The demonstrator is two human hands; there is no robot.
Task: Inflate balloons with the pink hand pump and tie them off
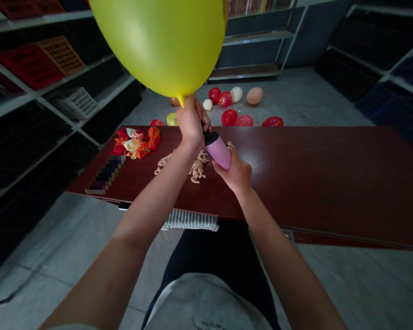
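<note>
A large inflated yellow balloon (165, 41) fills the top of the view, its neck pinched in the fingers of my left hand (191, 121). My right hand (237, 174) is wrapped round a pink cylindrical pump (219, 152) with a black end, which points up and left toward my left hand. Whether the black end touches the balloon is hidden behind the fingers. Beige twisted balloon pieces (198, 167) lie on the dark red table (323, 178) below my hands. At the table's left is a pile of red, orange and cream deflated balloons (134, 143).
A blurred-out dark phone-like object (106, 174) lies at the table's left edge. Several inflated balloons (229, 117) rest on the floor beyond the table. Shelves with baskets (60, 55) stand at left; more shelving is behind and at right.
</note>
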